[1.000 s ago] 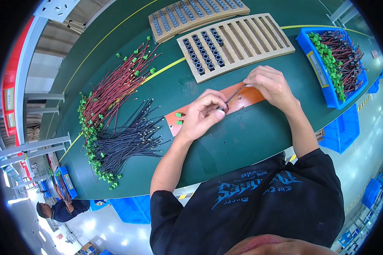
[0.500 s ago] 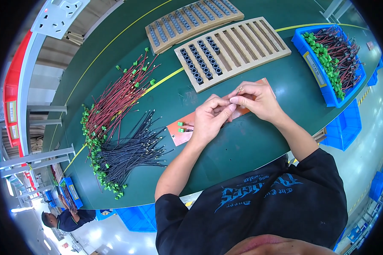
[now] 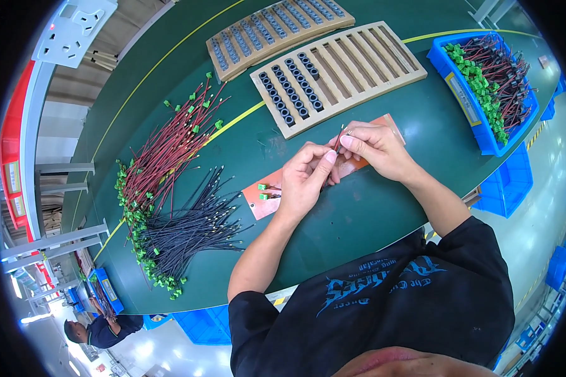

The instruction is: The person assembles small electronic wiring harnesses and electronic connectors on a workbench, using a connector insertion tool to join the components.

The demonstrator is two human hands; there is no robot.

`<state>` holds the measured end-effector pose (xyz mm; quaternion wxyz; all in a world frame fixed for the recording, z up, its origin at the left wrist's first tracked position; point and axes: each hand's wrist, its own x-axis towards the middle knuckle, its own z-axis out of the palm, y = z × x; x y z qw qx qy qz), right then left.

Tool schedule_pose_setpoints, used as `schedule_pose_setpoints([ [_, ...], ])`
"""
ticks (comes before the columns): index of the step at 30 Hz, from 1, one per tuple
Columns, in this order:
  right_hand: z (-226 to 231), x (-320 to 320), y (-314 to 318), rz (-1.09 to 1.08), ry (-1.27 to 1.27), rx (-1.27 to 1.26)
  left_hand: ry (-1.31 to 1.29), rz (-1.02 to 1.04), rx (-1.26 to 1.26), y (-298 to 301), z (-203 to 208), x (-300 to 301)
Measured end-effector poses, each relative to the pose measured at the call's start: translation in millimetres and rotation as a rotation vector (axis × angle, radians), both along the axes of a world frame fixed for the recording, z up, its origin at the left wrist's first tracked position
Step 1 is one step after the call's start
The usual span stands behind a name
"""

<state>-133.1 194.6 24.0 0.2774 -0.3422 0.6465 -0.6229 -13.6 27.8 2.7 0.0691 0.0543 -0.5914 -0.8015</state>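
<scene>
Over a copper-coloured strip (image 3: 260,207) on the green table, my two hands meet with fingertips almost touching. My left hand (image 3: 303,179) is closed, thumb against forefinger, on a thin red wire (image 3: 339,138) whose end sticks up between the hands. My right hand (image 3: 382,149) pinches at the upper end of the wires; a small light metal tip shows by its fingers. Two green connectors (image 3: 263,187) with short leads poke out beside my left hand, above the strip's left end. How those leads run inside my left hand is hidden.
Red wires (image 3: 170,144) and black wires (image 3: 192,226) with green connectors lie heaped at left. Ahead stand a wooden rack (image 3: 333,94) partly filled with black round parts and another rack (image 3: 233,69) with grey parts. A blue bin (image 3: 484,141) of wired parts sits at right.
My fingertips have parted slightly, and the red wire's end now shows standing up between them. My left hand has turned a little; the whole view has shifted slightly.
</scene>
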Motion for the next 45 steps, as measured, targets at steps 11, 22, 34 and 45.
schedule_pose_setpoints([
  [11, 0.1, -0.3, 0.3, -0.025, 0.005, 0.019, 0.001, -0.064, -0.037, -5.1, -1.2, 0.5],
  [22, -3.2, 3.8, 3.5, -0.158, 0.321, 0.051, 0.087, 0.122, -0.580, -8.3, 11.3, 25.0],
  [34, -12.0, 7.0, 17.5, -0.274, 0.644, 0.107, 0.151, 0.114, -0.785, -14.5, 6.0, 28.0],
  [45, -23.2, -10.3, 23.2, -0.257, 0.746, 0.159, 0.188, 0.005, -0.913, -7.3, 1.0, 10.3],
])
